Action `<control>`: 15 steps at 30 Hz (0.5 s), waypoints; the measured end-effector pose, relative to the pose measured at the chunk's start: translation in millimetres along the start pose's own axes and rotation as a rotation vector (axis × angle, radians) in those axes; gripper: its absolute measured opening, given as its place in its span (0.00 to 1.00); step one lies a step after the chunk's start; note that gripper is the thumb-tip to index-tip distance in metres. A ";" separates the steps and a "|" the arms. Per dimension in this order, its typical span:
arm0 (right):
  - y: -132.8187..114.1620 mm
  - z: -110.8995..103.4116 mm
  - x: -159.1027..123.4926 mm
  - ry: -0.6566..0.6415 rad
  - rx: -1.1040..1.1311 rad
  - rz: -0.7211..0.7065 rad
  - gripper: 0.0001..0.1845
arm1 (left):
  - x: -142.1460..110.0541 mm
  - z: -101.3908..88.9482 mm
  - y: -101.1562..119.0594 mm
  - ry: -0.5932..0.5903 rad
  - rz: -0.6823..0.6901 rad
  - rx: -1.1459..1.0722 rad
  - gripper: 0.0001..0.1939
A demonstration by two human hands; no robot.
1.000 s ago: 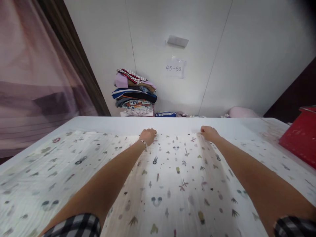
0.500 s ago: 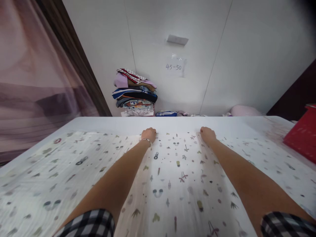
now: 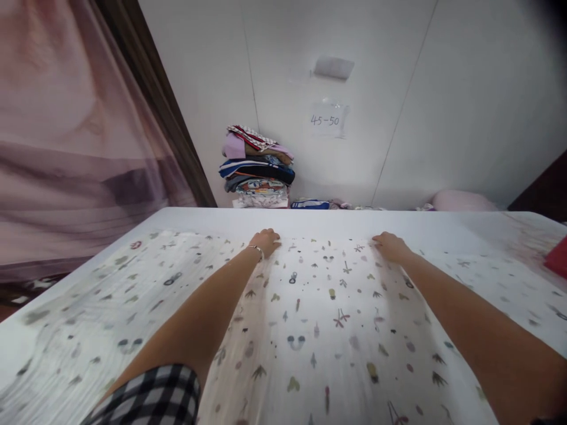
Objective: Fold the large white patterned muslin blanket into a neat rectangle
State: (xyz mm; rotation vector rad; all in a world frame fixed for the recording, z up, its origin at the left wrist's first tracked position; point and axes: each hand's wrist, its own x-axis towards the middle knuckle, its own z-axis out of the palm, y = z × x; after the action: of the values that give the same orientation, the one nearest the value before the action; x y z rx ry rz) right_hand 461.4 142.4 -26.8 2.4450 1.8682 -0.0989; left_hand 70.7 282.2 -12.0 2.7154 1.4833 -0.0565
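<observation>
A white cloth printed with small coloured figures lies spread over a white table. Both my arms reach forward across it. My left hand, with a thin bracelet at the wrist, is closed on the cloth's far edge. My right hand is closed on the same far edge, to the right. The cloth between the two hands is stretched flat.
A stack of folded clothes stands against the white wall beyond the table. A paper label reading 45-50 hangs on that wall. A pink curtain fills the left. A red object shows at the right edge.
The view has shifted right, so the red object has slid almost out of frame. Both hands stay closed on the cloth's far edge.
</observation>
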 end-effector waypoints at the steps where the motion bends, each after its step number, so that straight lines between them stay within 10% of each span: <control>1: 0.0 -0.4 1.0 -0.007 -0.002 0.003 0.20 | -1.4 -0.9 -1.8 -0.006 0.012 0.002 0.15; 8: -7.9 -1.7 -1.8 0.049 -0.028 0.010 0.22 | -11.6 3.2 -4.5 0.061 -0.003 0.034 0.12; 15: -63.0 30.9 -26.5 0.126 0.048 -0.309 0.28 | -6.8 12.5 -1.4 0.083 -0.121 0.022 0.13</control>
State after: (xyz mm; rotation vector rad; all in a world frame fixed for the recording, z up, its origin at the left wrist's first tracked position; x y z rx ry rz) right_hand 393.2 130.8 -55.9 2.2185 2.3112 -0.0033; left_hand 65.7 276.5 -24.1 2.6724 1.6785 0.0358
